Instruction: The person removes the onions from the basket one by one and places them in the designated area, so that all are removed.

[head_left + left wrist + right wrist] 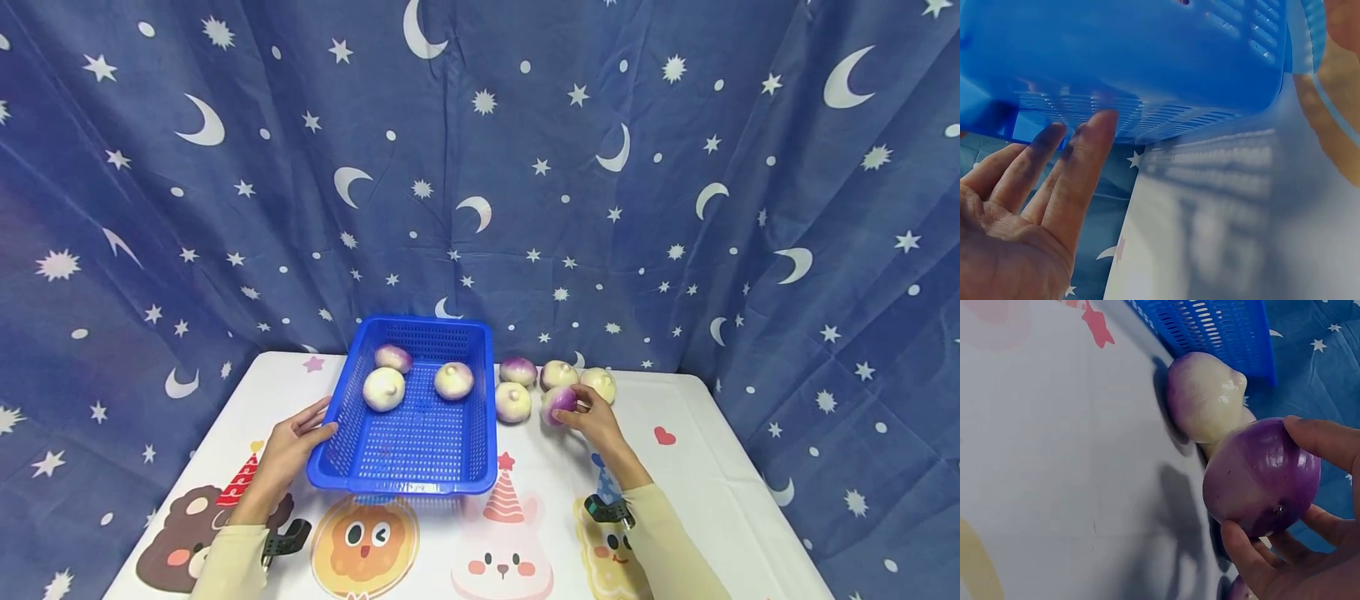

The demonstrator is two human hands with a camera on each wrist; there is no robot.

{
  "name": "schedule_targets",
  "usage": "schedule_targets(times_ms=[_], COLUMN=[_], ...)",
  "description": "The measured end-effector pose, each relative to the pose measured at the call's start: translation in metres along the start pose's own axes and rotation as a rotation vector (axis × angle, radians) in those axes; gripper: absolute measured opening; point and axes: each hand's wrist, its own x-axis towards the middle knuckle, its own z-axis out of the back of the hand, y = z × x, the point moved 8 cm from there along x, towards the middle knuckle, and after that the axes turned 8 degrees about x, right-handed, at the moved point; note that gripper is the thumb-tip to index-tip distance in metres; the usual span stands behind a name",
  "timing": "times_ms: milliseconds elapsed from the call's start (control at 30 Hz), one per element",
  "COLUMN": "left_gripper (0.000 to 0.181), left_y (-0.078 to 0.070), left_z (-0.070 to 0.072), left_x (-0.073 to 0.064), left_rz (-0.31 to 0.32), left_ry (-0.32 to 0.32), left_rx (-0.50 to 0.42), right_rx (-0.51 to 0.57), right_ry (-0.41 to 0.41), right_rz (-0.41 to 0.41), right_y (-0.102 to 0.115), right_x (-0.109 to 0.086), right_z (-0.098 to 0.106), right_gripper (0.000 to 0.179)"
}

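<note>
Sleeves (228, 562) in pale yellow reach from the near edge over a white cloth (705, 467) printed with cartoon faces. Your left hand (288, 442), fingers extended and unclenched, sets its fingertips at the outside of the left wall of a blue basket (405, 486). Your right hand (596, 421) grasps a purple-and-white onion (555, 406) to the right of the basket, thumb on one side and fingers on the other, parted just as wide as the onion itself. Three loose onions (453, 382) lie in the basket's far half. Four outside onions (513, 402) cluster left of and behind the one you hold. Beyond hangs a blue curtain (510, 250) patterned with white moons and stars.
</note>
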Motion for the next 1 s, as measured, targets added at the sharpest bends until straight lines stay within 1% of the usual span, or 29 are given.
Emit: schedule_targets(times_ms=[100,233,300,400,533,767,1000], left_gripper=[0.062,0.062,0.063,0.064,0.063,0.064,0.064], left_y=[0.0007,0.0014,0.0016,0.0017,0.0012,0.0009,-0.0004], left_z=[-0.0006,-0.0009,-0.0007,-0.0002,0.0004,-0.0014,-0.0004], left_x=[0.0002,0.0006,0.0008,0.0007,0.0003,-0.0004,-0.0013], left_rz=[0.003,0.002,0.002,0.002,-0.003,-0.001,-0.007], left_ry=[0.004,0.000,-0.003,-0.009,-0.007,0.002,-0.001], left_rx=[-0.001,0.004,0.006,0.007,0.007,0.010,0.024], right_rx=[-0.044,-0.126,-0.160,-0.162,-0.135,-0.158,-0.141], right_ry=[-0.009,-0.051,-0.058,-0.057,-0.048,-0.038,-0.010], right_rz=[0.021,0.025,0.029,0.027,0.017,0.008,0.008], right_y=[0.0003,-0.0005,-0.0017,-0.0048,-0.0083,-0.0084,-0.0058], right_x=[0.0017,0.0024,0.0034,0.0051,0.0061,0.0058,0.0045], right_z=[-0.0021,-0.0016,-0.0024,-0.0041,-0.0066,-0.0079,-0.0084], right_gripper=[0.071,0.071,0.069,0.069,0.070,0.070,0.068])
